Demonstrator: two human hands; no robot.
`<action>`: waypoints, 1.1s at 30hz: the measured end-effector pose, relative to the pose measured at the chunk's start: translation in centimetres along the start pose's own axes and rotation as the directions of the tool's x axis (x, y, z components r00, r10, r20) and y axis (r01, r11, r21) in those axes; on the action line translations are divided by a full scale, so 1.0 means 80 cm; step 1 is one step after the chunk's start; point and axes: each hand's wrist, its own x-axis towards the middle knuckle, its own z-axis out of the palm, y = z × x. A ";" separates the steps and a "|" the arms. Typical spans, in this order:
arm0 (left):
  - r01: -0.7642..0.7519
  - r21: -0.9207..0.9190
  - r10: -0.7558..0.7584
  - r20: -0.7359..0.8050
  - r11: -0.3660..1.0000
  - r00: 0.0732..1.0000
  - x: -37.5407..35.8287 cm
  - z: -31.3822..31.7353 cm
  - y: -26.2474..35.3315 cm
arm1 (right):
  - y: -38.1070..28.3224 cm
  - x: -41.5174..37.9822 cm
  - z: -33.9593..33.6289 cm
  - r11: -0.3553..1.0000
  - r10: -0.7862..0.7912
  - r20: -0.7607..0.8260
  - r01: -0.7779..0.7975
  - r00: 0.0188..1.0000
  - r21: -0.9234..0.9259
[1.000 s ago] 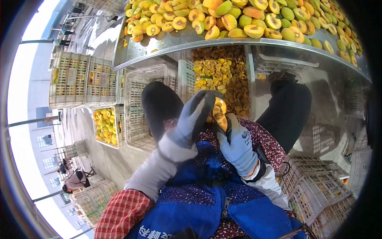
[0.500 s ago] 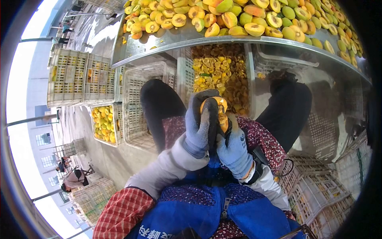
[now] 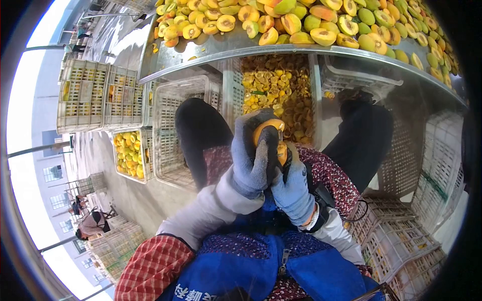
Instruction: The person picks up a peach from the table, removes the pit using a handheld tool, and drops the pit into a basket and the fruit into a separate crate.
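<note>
Near: left hand (image 3: pixel 253 155) wrapped tight round an orange fruit (image 3: pixel 268 131) over the lap | right hand (image 3: pixel 293 188) closed just under it, tool unclear; best to hold it steady | Far: crate of cut bits (image 3: pixel 276 95), worktop (image 3: pixel 211 52) piled with fruit.

Head view, close, seemingly steeply downward

Two gloved hands (image 3: pixel 271 165); one held fruit (image 3: pixel 268 131); one metal table (image 3: pixel 241 50); fruit pile uncountable.
</note>
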 end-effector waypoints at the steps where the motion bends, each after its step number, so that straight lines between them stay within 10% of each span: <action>1: 0.002 0.002 -0.002 0.002 1.000 1.000 -0.001 -0.002 -0.002 | 0.007 -0.003 0.003 0.999 -0.033 -0.009 0.033 0.999 -0.024; 13: 0.019 0.038 -0.024 0.155 0.999 0.988 0.025 -0.016 -0.003 | 0.051 -0.035 0.019 0.992 0.083 0.054 -0.088 0.995 0.095; 15: 0.263 0.096 -0.280 0.278 0.960 0.919 0.031 -0.020 0.000 | 0.047 -0.034 0.019 0.990 0.082 0.040 -0.086 0.996 0.114; 18: 0.254 0.139 -0.287 0.353 0.957 0.891 0.042 -0.018 -0.003 | 0.038 -0.029 0.014 0.773 0.389 0.214 -0.444 0.896 0.453; 20: 0.214 0.170 -0.263 0.357 0.962 0.896 0.044 -0.017 -0.015 | 0.043 -0.029 0.009 0.369 0.521 0.408 -0.629 0.750 0.685; 28: 0.005 0.468 -0.192 0.352 0.884 0.916 0.036 -0.038 -0.019 | 0.024 -0.010 0.015 0.233 0.547 0.500 -0.696 0.671 0.679; 33: 0.034 0.321 -0.166 0.396 0.947 0.903 0.040 -0.056 -0.028 | 0.011 0.004 0.011 0.134 0.458 0.651 -0.771 0.605 0.623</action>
